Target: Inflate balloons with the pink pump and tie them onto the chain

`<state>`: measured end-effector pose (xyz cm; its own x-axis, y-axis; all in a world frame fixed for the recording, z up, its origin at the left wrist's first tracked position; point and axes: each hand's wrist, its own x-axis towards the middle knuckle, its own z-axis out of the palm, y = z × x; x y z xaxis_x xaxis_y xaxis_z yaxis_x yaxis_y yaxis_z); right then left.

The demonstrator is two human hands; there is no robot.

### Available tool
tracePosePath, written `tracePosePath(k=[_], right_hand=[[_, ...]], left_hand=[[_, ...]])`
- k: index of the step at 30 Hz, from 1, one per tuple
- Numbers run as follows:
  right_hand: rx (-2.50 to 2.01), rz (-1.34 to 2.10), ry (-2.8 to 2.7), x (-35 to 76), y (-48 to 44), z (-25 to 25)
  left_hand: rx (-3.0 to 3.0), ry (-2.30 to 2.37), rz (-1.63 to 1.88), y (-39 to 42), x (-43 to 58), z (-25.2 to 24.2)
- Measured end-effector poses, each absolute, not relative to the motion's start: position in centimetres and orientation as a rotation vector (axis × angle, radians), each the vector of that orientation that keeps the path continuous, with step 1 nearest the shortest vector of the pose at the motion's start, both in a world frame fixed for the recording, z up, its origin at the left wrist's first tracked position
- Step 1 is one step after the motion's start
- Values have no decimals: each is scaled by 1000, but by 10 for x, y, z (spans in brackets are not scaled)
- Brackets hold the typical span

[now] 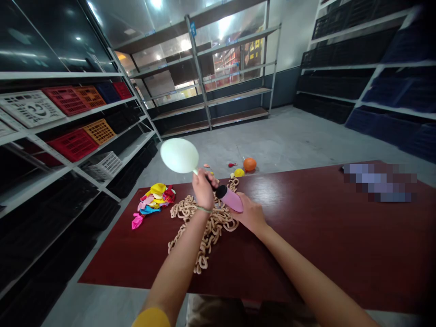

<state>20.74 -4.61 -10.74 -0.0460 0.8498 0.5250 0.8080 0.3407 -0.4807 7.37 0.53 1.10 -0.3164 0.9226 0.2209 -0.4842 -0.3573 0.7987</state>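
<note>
A pale green inflated balloon [180,155] stands out to the upper left of my left hand [203,187], whose fingers are closed around its neck. From that hand a thin black nozzle runs to the black end of a pink balloon pump [230,199]. My right hand [250,212] is wrapped around the pump's body. Beneath both hands lies a heap of tan, chain-like strands [214,227] on the dark red table [306,236]. Left of it is a pile of limp balloons [156,197] in yellow, red, pink and blue, with a bright pink balloon [137,221] at its near edge.
On the floor past the table's far edge lie an orange balloon [250,164], a small yellow balloon [239,172] and a limp red balloon [232,165]. A blurred-out object [378,181] rests at the table's far right. Shelves with plastic crates [73,144] line the left side.
</note>
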Motion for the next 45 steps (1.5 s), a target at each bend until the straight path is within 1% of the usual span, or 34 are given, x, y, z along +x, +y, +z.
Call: tracePosePath(k=[3, 5, 10, 12, 14, 16, 20, 22, 24, 27, 31, 34, 37, 42, 45], right_hand=[[-1464, 64, -1855, 209, -48, -107], [-1448, 44, -1910, 208, -49, -106], [-1382, 23, -1995, 203, -48, -108], [-1389, 32, -1980, 203, -47, -109], [-1406, 42, -1949, 202, -46, -109], [-1431, 48, -1911, 202, -45, -108], [-1465, 36, -1873, 205, -47, -105], [-1459, 16, -1901, 207, -48, -104], [-1439, 3, -1956, 208, -50, -102], [-1396, -7, -2012, 207, -51, -102], [-1382, -13, -1992, 204, -48, -106], [-1388, -2, -1961, 202, -46, -109], [-1415, 6, -1923, 202, -45, -110], [-1464, 2, -1886, 205, -48, -107], [-1446, -9, -1918, 205, -50, -105]], left_hand=[[876, 793, 1769, -1, 83, -5], [846, 818, 1762, 0, 66, -4], [771, 855, 1864, 15, 0, 34], [766, 861, 1920, 20, -12, 48], [755, 853, 1970, 21, -7, 53], [746, 829, 1989, 19, 13, 45], [779, 820, 1886, 4, 63, 5], [781, 834, 1872, -3, 74, -11], [750, 859, 1865, -5, 69, -16], [697, 897, 1856, 4, 36, -1], [727, 916, 1941, 23, -14, 40], [743, 894, 1994, 31, -24, 56], [731, 871, 2005, 26, -1, 46], [783, 853, 1875, 3, 62, 4], [798, 871, 1811, -4, 70, -8]])
